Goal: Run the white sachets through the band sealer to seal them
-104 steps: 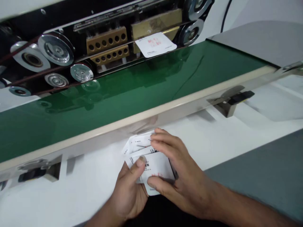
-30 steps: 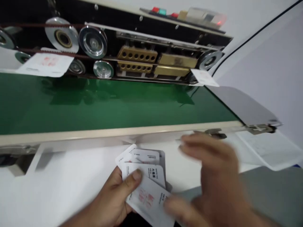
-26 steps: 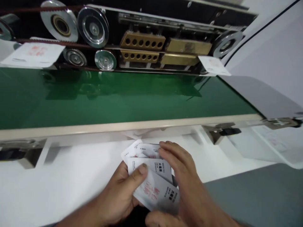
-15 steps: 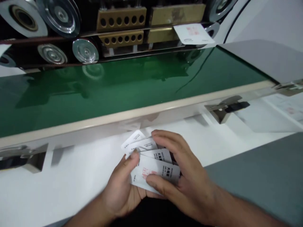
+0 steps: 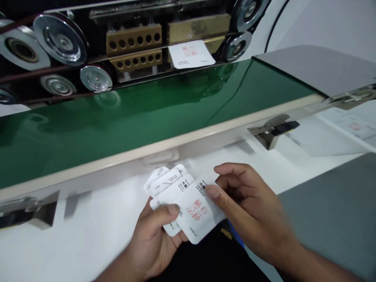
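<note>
Sealer slot: one white sachet sits in the machine's jaws, its lower edge hanging over the far side of the green belt — at about 12 o'clock from the hands.
Left hand: curled shut around a fanned stack of sachets, thumb pressed flat on top of the fan, fingers underneath and out of sight.
Right hand: thumb and forefinger pinched onto the right edge of the top sachet; the other fingers are loosely bent behind it.
Top sachet: lies over the fan, at 3 o'clock from the left thumb and 9 o'clock from the right thumb, touching both hands.
Axis: its long side runs from about 1 o'clock down to 7 o'clock, red print facing up, the rounded lower corner nearest the person.
Fan: the lower sachets splay out towards 10 to 11 o'clock — above the white table, just short of the belt's cream rail.
</note>
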`<state>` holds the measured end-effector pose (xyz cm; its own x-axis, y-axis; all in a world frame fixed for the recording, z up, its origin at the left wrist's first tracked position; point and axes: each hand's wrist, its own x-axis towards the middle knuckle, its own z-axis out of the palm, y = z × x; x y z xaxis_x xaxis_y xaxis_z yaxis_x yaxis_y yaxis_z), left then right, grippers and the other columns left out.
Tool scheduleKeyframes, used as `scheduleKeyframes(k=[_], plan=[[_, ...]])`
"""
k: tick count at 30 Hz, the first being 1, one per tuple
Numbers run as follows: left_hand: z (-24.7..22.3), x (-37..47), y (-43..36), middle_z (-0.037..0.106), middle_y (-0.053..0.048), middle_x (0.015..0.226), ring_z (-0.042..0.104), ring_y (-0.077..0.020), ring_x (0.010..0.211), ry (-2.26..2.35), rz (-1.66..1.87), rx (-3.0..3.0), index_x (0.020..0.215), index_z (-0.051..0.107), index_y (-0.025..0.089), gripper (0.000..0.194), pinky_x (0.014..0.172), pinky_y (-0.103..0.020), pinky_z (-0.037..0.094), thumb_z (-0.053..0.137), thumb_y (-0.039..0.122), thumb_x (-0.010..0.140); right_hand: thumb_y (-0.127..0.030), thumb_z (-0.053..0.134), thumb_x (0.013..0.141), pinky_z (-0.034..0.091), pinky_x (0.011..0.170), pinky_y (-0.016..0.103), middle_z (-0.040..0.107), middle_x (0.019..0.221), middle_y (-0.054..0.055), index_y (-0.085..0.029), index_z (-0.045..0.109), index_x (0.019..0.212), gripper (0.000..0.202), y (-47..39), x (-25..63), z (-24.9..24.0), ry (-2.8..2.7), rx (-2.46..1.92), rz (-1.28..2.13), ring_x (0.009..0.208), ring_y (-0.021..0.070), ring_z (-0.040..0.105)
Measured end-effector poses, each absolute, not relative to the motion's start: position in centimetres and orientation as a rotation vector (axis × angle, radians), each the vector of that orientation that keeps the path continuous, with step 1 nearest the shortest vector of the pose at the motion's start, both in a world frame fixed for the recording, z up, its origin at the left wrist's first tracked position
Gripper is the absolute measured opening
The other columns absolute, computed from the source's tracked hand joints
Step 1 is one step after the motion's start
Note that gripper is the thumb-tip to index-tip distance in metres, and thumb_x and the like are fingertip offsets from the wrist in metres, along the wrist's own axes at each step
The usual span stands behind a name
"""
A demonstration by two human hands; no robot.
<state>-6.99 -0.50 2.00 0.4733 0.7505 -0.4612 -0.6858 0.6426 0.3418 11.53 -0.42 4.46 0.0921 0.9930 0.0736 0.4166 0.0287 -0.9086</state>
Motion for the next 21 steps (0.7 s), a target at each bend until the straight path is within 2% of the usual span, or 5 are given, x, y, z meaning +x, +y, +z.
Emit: scheduleKeyframes(k=[8,11,14,18,21], plan=[[2.3,-6.5,-0.6,0.076,-0.013,0.115,0.073,-0.0297,0.101,0.665,0.887,0.167,0.159,0.011,0.028,0.086,0.078,-0.043,0.062,0.061,0.011,0.091,-0.024,0.075,0.085,0.054,0.049,0.020,0.062,0.073,-0.004,-0.028,0.051,0.097,0.027,-0.3,11.0,4.7,-1.163,-1.342,0.854,0.060,0.0122,0.062],[2.5,-6.4,-0.6,0.077,-0.013,0.116,0.072,-0.0306,0.108,0.678,0.905,0.169,0.159,0.004,0.032,0.089,0.083,-0.045,0.061,0.061,0.013,0.093,-0.023,0.075,0.083,0.059,0.054,0.025,0.065,0.084,-0.002,-0.034,0.049,0.110,0.039,-1.1,10.0,4.1,-1.197,-1.243,0.836,0.067,0.0157,0.066],[2.7,-6.3,-0.7,0.078,-0.009,0.114,0.072,-0.0258,0.108,0.680,0.932,0.113,0.158,0.005,0.036,0.092,0.090,-0.042,0.058,0.064,0.012,0.092,-0.028,0.072,0.087,0.062,0.058,0.030,0.067,0.097,0.003,-0.036,0.046,0.123,0.046,-1.8,9.4,3.3,-1.236,-1.265,0.860,0.076,0.0200,0.070],[3.2,-6.1,-0.6,0.078,-0.009,0.113,0.072,-0.0298,0.110,0.734,0.919,0.052,0.157,0.007,0.038,0.100,0.085,-0.043,0.059,0.071,0.009,0.085,-0.030,0.065,0.094,0.063,0.061,0.029,0.072,0.089,0.002,-0.034,0.048,0.120,0.031,-1.9,9.8,3.4,-1.166,-1.305,1.071,0.074,0.0190,0.072],[3.4,-6.1,-0.7,0.079,-0.009,0.106,0.074,-0.0327,0.101,0.776,0.886,0.040,0.158,0.007,0.033,0.105,0.076,-0.042,0.060,0.075,0.012,0.080,-0.035,0.069,0.092,0.062,0.059,0.027,0.073,0.083,0.001,-0.032,0.049,0.117,0.033,-1.2,11.4,4.8,-1.062,-1.321,1.152,0.071,0.0184,0.072]])
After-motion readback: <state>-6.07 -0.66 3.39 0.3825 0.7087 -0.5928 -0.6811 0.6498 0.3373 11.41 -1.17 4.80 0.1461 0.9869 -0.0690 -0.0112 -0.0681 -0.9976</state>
